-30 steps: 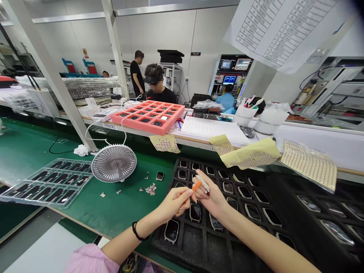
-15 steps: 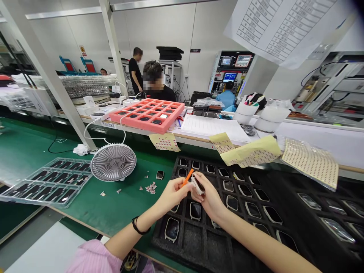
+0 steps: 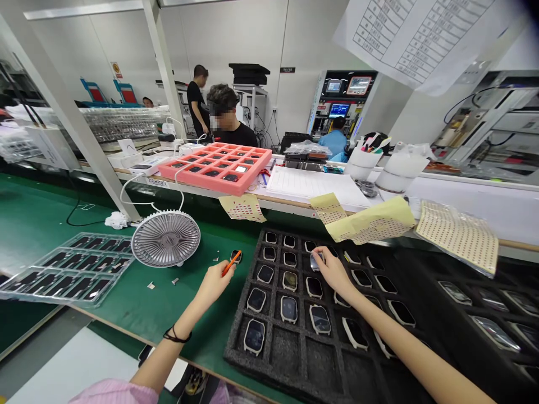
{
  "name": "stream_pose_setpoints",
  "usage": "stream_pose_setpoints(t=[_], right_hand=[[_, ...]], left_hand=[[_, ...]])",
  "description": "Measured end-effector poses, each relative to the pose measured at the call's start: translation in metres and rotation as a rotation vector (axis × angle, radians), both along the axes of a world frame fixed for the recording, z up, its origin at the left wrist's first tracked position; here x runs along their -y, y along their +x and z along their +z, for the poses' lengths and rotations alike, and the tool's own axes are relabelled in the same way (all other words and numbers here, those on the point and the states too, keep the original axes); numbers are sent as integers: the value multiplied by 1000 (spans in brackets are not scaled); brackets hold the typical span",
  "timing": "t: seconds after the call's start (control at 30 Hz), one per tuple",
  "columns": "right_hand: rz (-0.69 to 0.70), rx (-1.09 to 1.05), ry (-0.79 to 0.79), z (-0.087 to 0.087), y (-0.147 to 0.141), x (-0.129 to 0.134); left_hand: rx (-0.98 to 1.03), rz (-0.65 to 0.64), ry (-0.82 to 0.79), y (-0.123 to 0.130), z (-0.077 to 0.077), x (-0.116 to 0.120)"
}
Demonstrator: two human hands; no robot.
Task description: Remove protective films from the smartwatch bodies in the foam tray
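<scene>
Our left hand (image 3: pixel 214 282) and right hand (image 3: pixel 334 270) have parted; two-handed handling seems paused.
Left pinches an orange stick (image 3: pixel 229 266); right, toward three o'clock from it, pinches a watch (image 3: pixel 314 261) at the foam tray (image 3: pixel 263 371).

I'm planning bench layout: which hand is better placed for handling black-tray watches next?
Likely the right hand: it's over the black tray, gripping a watch. The left hand holds an orange tool outside the tray.

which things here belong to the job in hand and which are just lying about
Likely the job's: orange stick in the left hand, watch in the right hand, black foam tray

Seemingly just about: fan, crumpled white wad
</scene>
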State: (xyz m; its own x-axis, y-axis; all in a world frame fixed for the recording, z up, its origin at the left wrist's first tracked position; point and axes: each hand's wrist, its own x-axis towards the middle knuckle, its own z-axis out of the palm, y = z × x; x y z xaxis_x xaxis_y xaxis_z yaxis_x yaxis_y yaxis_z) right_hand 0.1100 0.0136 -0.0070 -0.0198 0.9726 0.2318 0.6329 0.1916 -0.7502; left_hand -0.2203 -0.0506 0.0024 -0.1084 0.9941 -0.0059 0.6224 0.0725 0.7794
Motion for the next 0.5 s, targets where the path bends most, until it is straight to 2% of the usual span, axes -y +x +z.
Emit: stream_pose_setpoints(t=[0.1, 0.2, 0.33, 0.5], right_hand=[[27, 98, 26, -8, 5, -1], [48, 213, 121, -2, -5, 3], [147, 399, 158, 8, -30, 3], [218, 276, 38, 0, -56, -14]], left_hand=[[-147, -15, -84, -11, -20, -1], [-200, -15, -120, -13, -27, 0], [-129, 24, -74, -5, -16, 0], [-19, -34, 8, 14, 4, 5]])
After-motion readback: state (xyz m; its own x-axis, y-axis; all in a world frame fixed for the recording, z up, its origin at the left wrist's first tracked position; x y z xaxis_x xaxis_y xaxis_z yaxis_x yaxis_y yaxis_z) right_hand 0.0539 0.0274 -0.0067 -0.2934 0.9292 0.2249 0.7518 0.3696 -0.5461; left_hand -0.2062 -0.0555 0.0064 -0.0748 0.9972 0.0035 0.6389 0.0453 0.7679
